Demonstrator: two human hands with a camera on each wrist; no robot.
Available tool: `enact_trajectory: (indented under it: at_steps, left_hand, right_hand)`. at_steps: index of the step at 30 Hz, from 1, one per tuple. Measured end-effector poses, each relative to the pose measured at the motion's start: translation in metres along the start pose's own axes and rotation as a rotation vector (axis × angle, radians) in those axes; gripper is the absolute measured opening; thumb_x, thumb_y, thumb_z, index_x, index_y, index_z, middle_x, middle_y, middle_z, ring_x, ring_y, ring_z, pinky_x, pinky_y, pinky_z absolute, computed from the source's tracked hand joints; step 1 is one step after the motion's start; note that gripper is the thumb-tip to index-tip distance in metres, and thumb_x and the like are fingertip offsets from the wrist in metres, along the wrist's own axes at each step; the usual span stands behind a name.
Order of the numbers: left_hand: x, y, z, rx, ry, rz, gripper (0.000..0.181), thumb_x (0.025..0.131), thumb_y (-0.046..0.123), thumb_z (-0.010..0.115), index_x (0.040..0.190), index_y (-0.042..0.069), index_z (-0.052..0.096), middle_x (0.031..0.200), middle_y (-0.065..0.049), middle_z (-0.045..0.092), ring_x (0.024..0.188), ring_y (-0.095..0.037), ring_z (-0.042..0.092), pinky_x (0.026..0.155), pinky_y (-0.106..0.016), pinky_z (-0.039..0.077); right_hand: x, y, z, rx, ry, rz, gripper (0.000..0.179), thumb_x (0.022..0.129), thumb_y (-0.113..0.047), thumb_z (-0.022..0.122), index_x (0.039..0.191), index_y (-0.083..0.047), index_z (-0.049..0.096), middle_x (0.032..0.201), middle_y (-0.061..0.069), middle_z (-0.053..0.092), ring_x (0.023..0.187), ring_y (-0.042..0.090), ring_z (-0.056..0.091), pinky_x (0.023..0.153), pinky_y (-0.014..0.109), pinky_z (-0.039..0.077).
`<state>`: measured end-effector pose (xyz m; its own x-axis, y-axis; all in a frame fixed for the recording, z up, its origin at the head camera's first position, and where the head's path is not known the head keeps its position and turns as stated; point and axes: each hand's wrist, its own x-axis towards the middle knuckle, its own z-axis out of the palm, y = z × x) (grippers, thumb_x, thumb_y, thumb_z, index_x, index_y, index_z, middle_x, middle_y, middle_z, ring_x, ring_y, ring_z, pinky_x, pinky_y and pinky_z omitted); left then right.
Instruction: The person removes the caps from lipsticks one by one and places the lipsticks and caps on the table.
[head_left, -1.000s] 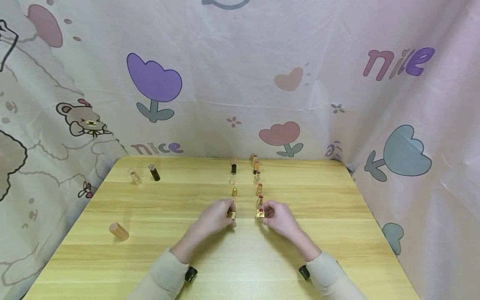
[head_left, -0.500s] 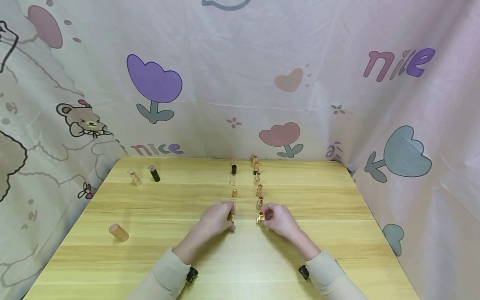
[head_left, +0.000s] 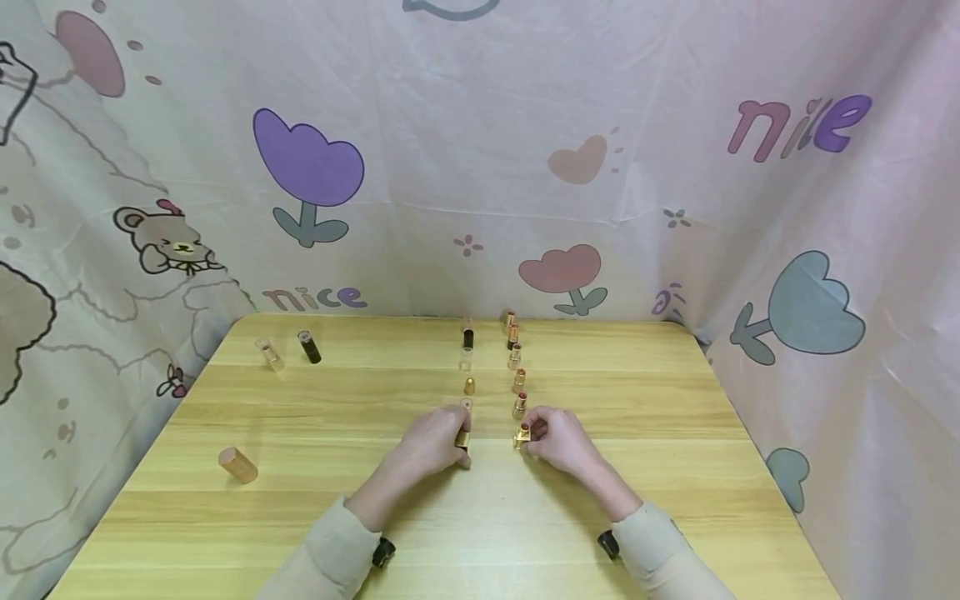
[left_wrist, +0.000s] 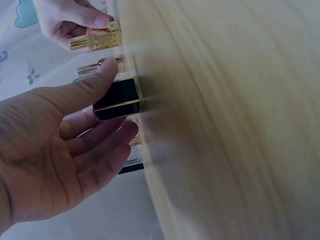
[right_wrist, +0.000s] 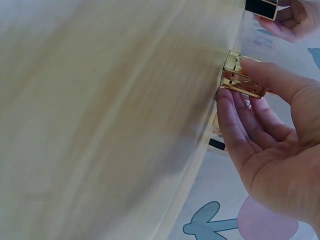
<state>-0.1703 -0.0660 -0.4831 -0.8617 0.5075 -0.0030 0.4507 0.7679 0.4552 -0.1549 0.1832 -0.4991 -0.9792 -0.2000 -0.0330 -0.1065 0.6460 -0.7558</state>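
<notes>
My left hand (head_left: 431,440) pinches a black square lipstick cap (left_wrist: 120,102) with gold edges between thumb and fingers, its end at the tabletop. Opposite it, my right hand (head_left: 564,437) holds a square gold lipstick base (right_wrist: 243,80) with thumb and fingertips, down at the table. A red lipstick tip (head_left: 524,427) shows at its top in the head view. Just beyond my right hand stands an uncapped lipstick (head_left: 520,406), the nearest of a row of several. Past my left fingers a clear cap (head_left: 467,406) is partly hidden, and a gold cap (head_left: 469,386) stands behind it.
Farther back in the cap row are a black cap (head_left: 468,339) and a clear cap (head_left: 466,360). Left on the wooden table (head_left: 360,375) stand a tan lipstick tube (head_left: 238,465), a clear-capped lipstick (head_left: 269,354) and a black tube (head_left: 309,347). A printed curtain (head_left: 450,167) hangs behind.
Both hands have come slightly nearer the table's front edge. The gold base has been lowered, and the black cap has shifted toward the front, exposing more of the clear cap behind it.
</notes>
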Motion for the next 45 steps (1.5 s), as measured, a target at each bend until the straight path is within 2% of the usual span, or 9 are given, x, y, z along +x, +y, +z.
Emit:
enact_trajectory:
  at_steps: [5,10,16,22,27,31,33,38,45]
  left_hand:
    - [-0.005,0.001,-0.01,-0.082,0.015,-0.045,0.043,0.077,0.024,0.095,0.107,0.006,0.069,0.094,-0.003,0.067,0.078,-0.013,0.059,0.071,-0.028,0.058]
    - [-0.008,-0.001,-0.026,-0.148,0.143,-0.08,0.05,0.083,0.03,0.09,0.119,0.003,0.069,0.114,-0.01,0.073,0.095,-0.025,0.071,0.086,-0.038,0.065]
    - [-0.006,-0.02,-0.041,-0.278,0.434,-0.123,0.06,0.09,0.034,0.084,0.135,0.001,0.061,0.132,-0.015,0.066,0.118,-0.036,0.065,0.1,-0.049,0.06]
    - [0.002,-0.059,-0.048,-0.452,0.777,-0.145,0.059,0.095,0.016,0.077,0.144,-0.005,0.051,0.142,-0.023,0.056,0.132,-0.04,0.053,0.111,-0.054,0.05]
    - [0.004,-0.091,-0.054,-0.549,0.988,-0.244,0.064,0.096,0.013,0.073,0.151,-0.003,0.044,0.151,-0.022,0.049,0.141,-0.038,0.045,0.119,-0.056,0.042]
    - [0.003,-0.111,-0.06,-0.608,1.116,-0.336,0.068,0.096,0.014,0.074,0.155,-0.001,0.042,0.159,-0.019,0.044,0.149,-0.035,0.04,0.127,-0.054,0.035]
    - [0.002,-0.118,-0.062,-0.634,1.149,-0.399,0.071,0.096,0.015,0.074,0.157,0.003,0.04,0.163,-0.015,0.041,0.152,-0.034,0.036,0.131,-0.053,0.028]
    - [0.001,-0.129,-0.074,-0.755,1.124,-0.571,0.077,0.098,0.021,0.07,0.164,0.016,0.031,0.172,-0.006,0.03,0.159,-0.031,0.027,0.134,-0.053,0.017]
    - [0.002,-0.143,-0.077,-0.869,1.021,-0.675,0.08,0.102,0.027,0.064,0.168,0.019,0.02,0.176,-0.006,0.018,0.162,-0.032,0.019,0.134,-0.054,0.014]
  right_hand:
    - [0.0,0.002,0.0,-0.002,-0.002,0.001,0.03,0.075,0.002,0.089,0.098,-0.004,0.071,0.088,0.003,0.074,0.079,0.013,0.069,0.07,0.023,0.062]
    - [0.0,0.001,0.0,0.007,0.002,0.017,0.033,0.075,0.0,0.09,0.101,-0.003,0.071,0.089,0.004,0.074,0.081,0.014,0.069,0.072,0.024,0.063]
    - [0.0,0.0,0.0,0.014,0.003,0.012,0.033,0.076,0.0,0.09,0.103,-0.003,0.071,0.092,0.004,0.074,0.083,0.015,0.07,0.074,0.026,0.064]
    - [0.0,0.001,0.001,0.012,0.008,0.031,0.032,0.076,-0.002,0.09,0.102,-0.004,0.072,0.092,0.004,0.074,0.083,0.014,0.07,0.074,0.025,0.064]
    - [-0.001,0.003,0.002,-0.005,0.006,0.014,0.032,0.076,-0.003,0.09,0.102,-0.004,0.071,0.09,0.003,0.074,0.081,0.013,0.068,0.072,0.023,0.062]
    - [0.0,0.002,0.002,0.003,0.005,0.011,0.033,0.076,-0.004,0.091,0.103,-0.004,0.071,0.09,0.002,0.074,0.081,0.013,0.068,0.072,0.022,0.061]
    - [0.001,0.001,0.002,0.005,0.007,0.011,0.033,0.076,-0.004,0.091,0.103,-0.004,0.071,0.09,0.003,0.074,0.081,0.013,0.069,0.072,0.023,0.061]
    - [0.0,0.0,0.001,0.013,0.009,0.014,0.033,0.076,-0.004,0.09,0.104,-0.004,0.071,0.09,0.002,0.073,0.081,0.013,0.068,0.072,0.022,0.061]
    - [-0.002,-0.001,0.001,0.016,-0.002,0.015,0.03,0.078,-0.001,0.088,0.103,-0.003,0.071,0.09,0.003,0.074,0.081,0.013,0.069,0.071,0.022,0.061]
